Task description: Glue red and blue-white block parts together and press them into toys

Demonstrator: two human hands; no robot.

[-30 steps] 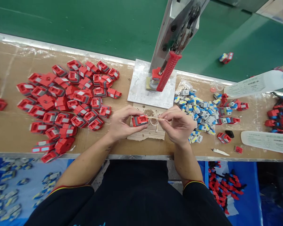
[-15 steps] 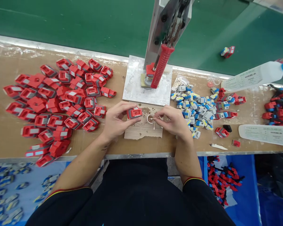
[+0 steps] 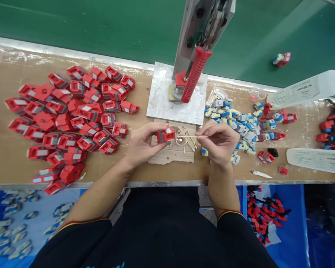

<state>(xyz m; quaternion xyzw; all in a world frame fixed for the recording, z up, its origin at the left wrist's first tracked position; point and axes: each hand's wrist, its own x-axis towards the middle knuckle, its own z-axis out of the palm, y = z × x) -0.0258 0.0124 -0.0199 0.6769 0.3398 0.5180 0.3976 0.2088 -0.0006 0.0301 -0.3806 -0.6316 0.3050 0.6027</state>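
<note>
Here, left hand (image 3: 141,146) pinched on a red-and-grey block (image 3: 165,135), held just above a scrap of cardboard (image 3: 171,153) at the table (image 3: 5,160) front edge. Right hand (image 3: 219,143) closed on a thin wooden stick (image 3: 190,136), tip over a small clear ring (image 3: 181,140) beside the block. Red-handled press (image 3: 195,74) behind. White bottle (image 3: 307,91) at right carries a printed label, too small to read. Red pile (image 3: 69,123) left; blue-white pile (image 3: 237,123) right.

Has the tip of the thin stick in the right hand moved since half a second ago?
Yes. The stick in the right hand now lies level, its tip over the small clear ring on the cardboard piece; earlier it pointed down beside it.
</note>
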